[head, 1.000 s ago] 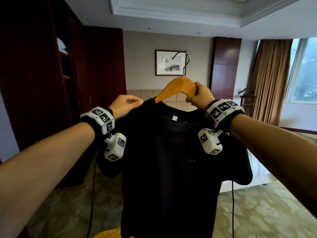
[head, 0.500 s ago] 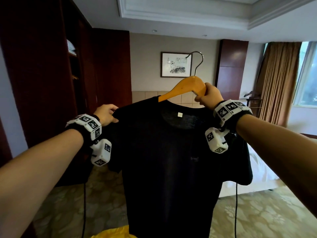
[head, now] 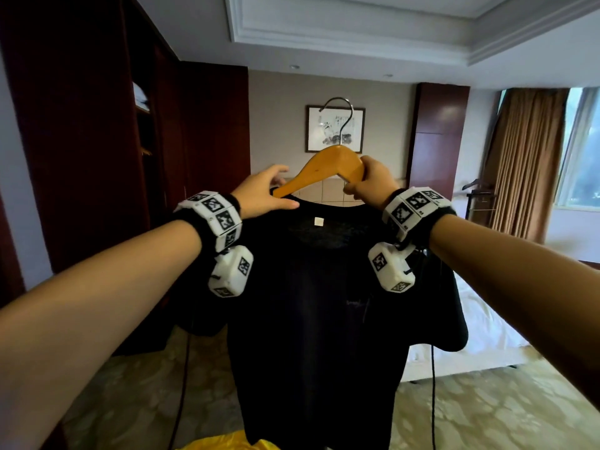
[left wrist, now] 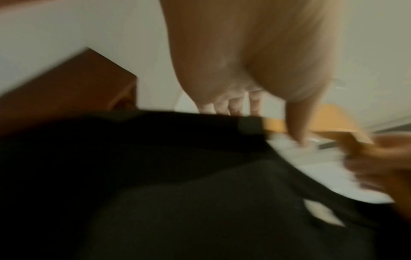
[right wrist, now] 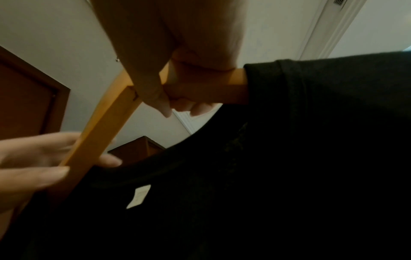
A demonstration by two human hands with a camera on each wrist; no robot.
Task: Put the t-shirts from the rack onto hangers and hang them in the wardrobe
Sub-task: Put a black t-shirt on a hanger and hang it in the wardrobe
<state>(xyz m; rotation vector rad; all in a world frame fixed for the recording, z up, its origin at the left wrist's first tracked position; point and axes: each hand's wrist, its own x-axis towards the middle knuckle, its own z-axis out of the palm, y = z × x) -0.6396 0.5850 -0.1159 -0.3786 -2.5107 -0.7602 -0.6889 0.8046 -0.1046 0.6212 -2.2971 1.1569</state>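
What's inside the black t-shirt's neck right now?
The wooden hanger: both arms run into the black t-shirt at the collar; their ends are covered by fabric. The right hand grips it.

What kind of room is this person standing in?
Probably a hotel bedroom: a white-sheeted bed on the right, heavy curtains at the window, and a dark wooden wardrobe on the left.

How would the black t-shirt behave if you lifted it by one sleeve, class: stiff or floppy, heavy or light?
Probably floppy: the t-shirt hangs in soft folds from the hanger, its sleeves drooping. Likely light: the right hand alone grips the hanger with the shirt on it, while the left hand only touches near the collar. It may slide off, since the hanger's wood looks smooth.
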